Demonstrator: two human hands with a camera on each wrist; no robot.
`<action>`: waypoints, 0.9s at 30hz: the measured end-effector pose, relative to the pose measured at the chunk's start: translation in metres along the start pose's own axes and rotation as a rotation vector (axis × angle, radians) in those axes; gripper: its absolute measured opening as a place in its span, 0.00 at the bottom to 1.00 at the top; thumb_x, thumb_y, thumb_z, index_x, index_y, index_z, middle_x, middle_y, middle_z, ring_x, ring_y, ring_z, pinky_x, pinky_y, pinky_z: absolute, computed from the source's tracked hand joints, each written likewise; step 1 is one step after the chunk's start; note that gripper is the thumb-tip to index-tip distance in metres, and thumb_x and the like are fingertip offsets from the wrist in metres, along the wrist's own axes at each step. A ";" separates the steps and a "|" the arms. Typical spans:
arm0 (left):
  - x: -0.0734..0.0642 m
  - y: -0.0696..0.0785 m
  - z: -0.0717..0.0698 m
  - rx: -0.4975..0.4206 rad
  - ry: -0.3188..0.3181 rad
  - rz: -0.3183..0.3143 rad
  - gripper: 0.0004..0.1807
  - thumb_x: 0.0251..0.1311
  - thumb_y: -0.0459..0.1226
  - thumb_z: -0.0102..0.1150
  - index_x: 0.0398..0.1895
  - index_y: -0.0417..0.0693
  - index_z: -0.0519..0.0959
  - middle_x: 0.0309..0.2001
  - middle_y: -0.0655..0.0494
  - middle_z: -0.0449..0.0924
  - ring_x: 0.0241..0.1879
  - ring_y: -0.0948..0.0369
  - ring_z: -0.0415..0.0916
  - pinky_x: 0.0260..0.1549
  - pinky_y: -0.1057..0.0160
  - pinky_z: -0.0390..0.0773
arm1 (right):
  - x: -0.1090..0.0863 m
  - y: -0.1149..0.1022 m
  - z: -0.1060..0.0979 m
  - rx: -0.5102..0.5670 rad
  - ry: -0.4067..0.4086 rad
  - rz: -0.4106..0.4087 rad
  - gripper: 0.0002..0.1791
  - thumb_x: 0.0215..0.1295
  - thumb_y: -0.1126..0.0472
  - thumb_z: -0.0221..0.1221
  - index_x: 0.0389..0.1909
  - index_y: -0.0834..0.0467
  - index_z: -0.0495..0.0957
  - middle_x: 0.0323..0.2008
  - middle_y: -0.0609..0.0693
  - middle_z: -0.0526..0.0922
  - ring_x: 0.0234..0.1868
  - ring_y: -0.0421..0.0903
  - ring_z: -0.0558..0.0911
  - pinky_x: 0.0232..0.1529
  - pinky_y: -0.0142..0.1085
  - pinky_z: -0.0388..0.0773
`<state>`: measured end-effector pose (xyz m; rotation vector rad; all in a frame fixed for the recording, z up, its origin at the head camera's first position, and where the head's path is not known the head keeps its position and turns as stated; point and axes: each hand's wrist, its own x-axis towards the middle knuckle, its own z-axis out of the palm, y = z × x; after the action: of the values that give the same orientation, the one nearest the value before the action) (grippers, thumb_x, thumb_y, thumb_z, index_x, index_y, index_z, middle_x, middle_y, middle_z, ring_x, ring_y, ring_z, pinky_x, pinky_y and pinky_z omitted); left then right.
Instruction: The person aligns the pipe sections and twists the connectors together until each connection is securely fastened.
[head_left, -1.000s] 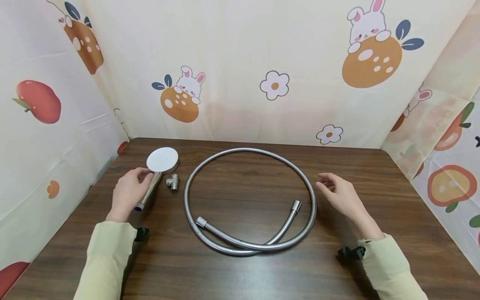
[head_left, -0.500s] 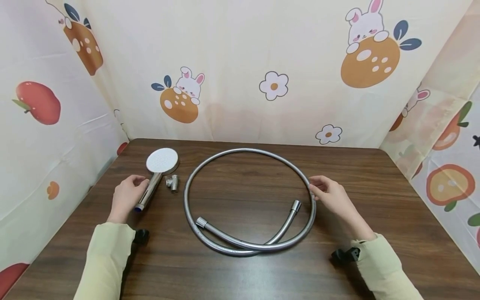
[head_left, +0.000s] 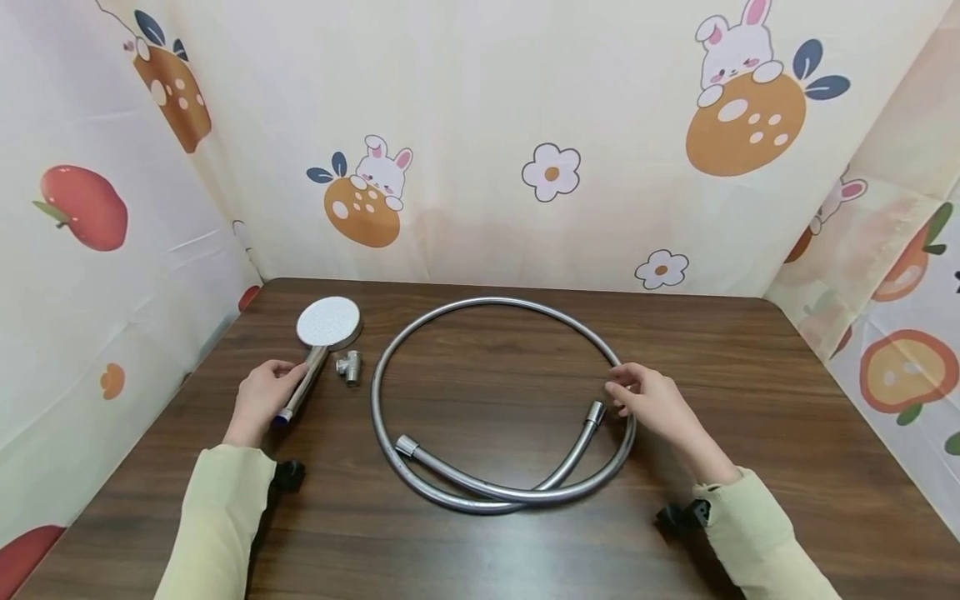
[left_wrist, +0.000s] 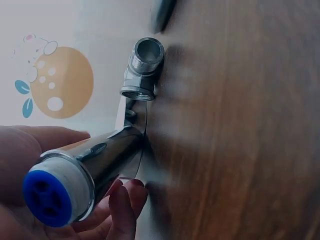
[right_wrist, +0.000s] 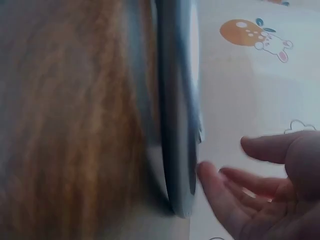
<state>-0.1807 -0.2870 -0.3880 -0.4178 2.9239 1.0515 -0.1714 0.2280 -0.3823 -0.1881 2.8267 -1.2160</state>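
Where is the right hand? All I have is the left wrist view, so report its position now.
Observer: The head view shows the right hand over the right side of the hose loop.
Operator: Tell me whether it has hold of it.
Observer: It does not: in the right wrist view its fingers are above the hose, which is not in their grasp. Whether a fingertip touches it, I can't tell.
Operator: Now the shower head. I see only the handle's blue end well, so say how the spray face lies.
Observer: In the head view, the white, round spray face is turned upward.
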 end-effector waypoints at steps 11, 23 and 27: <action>0.003 0.002 0.000 -0.044 -0.140 -0.058 0.36 0.64 0.55 0.38 0.57 0.28 0.65 0.56 0.31 0.65 0.49 0.45 0.66 0.46 0.50 0.69 | 0.000 -0.005 0.006 -0.173 -0.031 0.061 0.24 0.60 0.52 0.57 0.47 0.68 0.72 0.33 0.57 0.83 0.22 0.40 0.79 0.27 0.34 0.76; 0.009 0.007 0.001 -0.392 -0.310 -0.108 0.34 0.67 0.50 0.38 0.61 0.27 0.58 0.26 0.64 0.80 0.26 0.71 0.72 0.25 0.69 0.72 | 0.001 -0.019 0.016 -0.411 -0.043 0.067 0.27 0.54 0.43 0.60 0.39 0.64 0.77 0.28 0.53 0.82 0.27 0.48 0.77 0.28 0.41 0.72; 0.008 0.007 0.002 -0.441 -0.272 -0.122 0.34 0.67 0.50 0.38 0.62 0.26 0.57 0.25 0.66 0.78 0.25 0.72 0.72 0.25 0.70 0.73 | 0.002 -0.020 0.018 -0.418 -0.053 0.061 0.27 0.52 0.43 0.61 0.39 0.64 0.77 0.29 0.54 0.82 0.28 0.48 0.78 0.29 0.41 0.73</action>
<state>-0.1904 -0.2827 -0.3856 -0.4110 2.3917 1.5909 -0.1696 0.2010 -0.3805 -0.1465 2.9769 -0.5861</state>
